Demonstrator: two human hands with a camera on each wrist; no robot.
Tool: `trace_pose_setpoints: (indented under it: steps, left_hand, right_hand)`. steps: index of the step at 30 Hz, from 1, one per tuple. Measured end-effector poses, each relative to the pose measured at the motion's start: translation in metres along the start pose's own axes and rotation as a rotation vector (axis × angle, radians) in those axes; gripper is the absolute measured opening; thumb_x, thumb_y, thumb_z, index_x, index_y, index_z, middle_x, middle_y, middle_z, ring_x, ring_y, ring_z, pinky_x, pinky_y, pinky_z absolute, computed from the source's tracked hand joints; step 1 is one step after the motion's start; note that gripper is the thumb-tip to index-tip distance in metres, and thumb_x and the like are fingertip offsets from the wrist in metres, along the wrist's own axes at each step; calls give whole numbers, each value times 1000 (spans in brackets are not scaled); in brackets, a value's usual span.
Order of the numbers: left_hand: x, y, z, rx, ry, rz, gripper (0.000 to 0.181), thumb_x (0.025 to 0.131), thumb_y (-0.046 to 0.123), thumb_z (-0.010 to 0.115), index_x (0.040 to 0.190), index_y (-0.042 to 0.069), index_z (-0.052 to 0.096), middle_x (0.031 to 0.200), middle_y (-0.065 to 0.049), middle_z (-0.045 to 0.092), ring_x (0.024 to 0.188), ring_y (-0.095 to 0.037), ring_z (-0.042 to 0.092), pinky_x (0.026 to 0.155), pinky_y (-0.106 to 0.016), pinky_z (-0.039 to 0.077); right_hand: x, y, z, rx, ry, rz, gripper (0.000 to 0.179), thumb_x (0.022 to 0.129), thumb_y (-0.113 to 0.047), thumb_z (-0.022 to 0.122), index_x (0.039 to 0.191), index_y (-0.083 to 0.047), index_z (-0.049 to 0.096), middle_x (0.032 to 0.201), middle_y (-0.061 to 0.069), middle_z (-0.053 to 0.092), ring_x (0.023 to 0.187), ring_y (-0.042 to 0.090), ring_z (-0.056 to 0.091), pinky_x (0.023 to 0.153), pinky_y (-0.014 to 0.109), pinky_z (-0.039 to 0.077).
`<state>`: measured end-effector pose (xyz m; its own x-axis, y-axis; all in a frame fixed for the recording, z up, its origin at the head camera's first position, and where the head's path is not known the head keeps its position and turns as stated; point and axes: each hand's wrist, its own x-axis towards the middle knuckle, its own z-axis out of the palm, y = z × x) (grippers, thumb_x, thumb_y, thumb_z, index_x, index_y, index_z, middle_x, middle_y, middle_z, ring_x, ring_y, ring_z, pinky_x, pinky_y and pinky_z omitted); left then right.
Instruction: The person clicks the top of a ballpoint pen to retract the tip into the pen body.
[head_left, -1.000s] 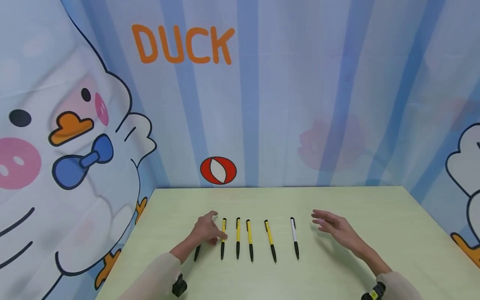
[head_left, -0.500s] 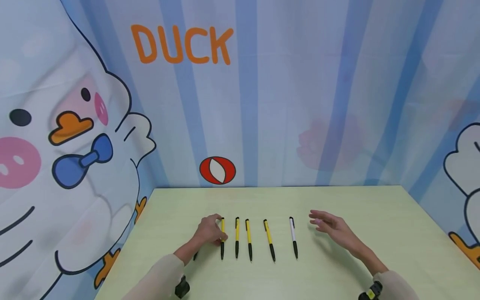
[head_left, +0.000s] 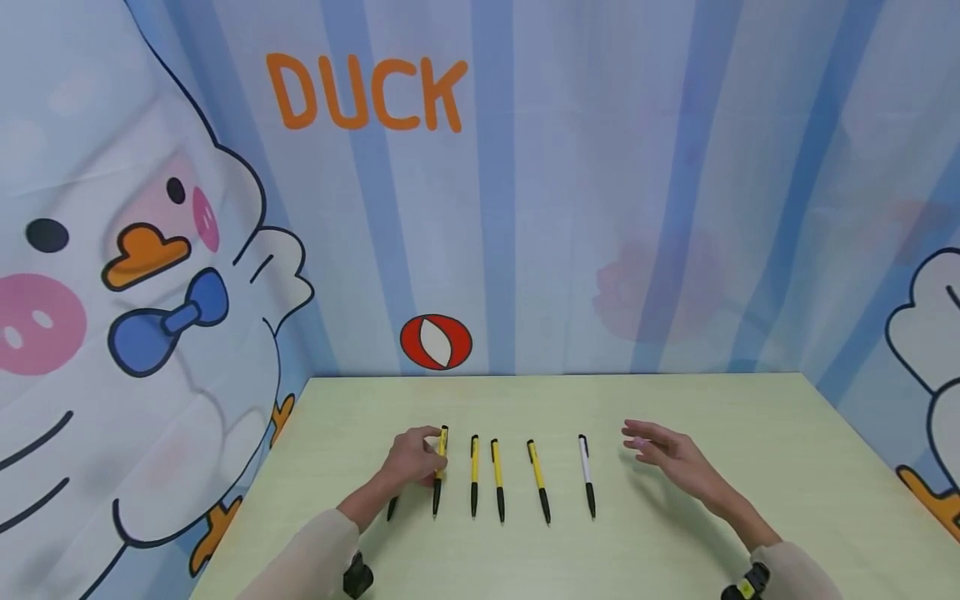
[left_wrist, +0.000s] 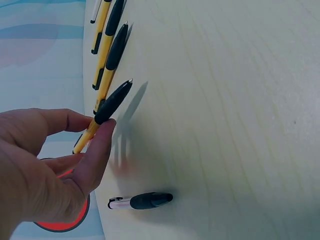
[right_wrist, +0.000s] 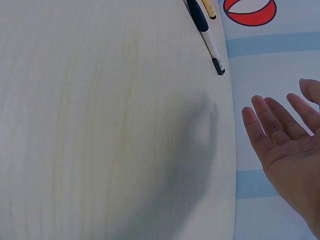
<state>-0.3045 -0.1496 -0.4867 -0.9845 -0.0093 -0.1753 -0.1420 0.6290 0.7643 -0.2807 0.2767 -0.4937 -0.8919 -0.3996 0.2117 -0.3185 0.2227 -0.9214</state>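
left hand (head_left: 411,457) pinches yellow pen (left_wrist: 107,109) above bench (head_left: 540,567), right hand (head_left: 670,458) held off bench, fingers loosely extended, near white pen (head_left: 587,471), three yellow pens (head_left: 498,475) between

The left arm (head_left: 311,558) reaches toward two o'clock in the head view; the left grip (head_left: 412,457) makes a pinch, the thumb (left_wrist: 97,155) pointing to one o'clock in its wrist view, the index finger (left_wrist: 62,120) bent toward three. The right arm (head_left: 798,571) reaches toward ten; the right grip (head_left: 671,462) hovers, palm (right_wrist: 295,170) visible in its wrist view, fingers (right_wrist: 256,131) relaxed.
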Motion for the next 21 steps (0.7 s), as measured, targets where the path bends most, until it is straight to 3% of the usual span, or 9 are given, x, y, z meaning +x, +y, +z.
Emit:
trace_pose_setpoints:
  steps: [4,11,21]
  left_hand:
    - [-3,-2,0,-51,-14,6,60,85,1,70,143,0,55,93,-12,67,67,-16,68,59,-31,64]
    - [-9,0,-2,-91,-18,29,62,85,1,70,145,3,55,91,-12,69,67,-15,68,59,-33,65]
    - [-21,7,-9,-151,-75,83,63,89,0,67,150,5,51,92,-11,67,72,-16,66,61,-37,65]
  right_hand:
    - [-1,1,1,1,0,-2,48,110,-17,47,149,11,42,131,-27,58,118,-9,61,95,14,55]
    - [1,1,1,-2,-4,-18,48,110,-15,47,148,13,41,126,-33,58,117,-8,62,94,14,55]
    - [2,2,1,-8,1,-10,48,110,-16,47,148,12,41,125,-34,58,117,-8,63,94,14,55]
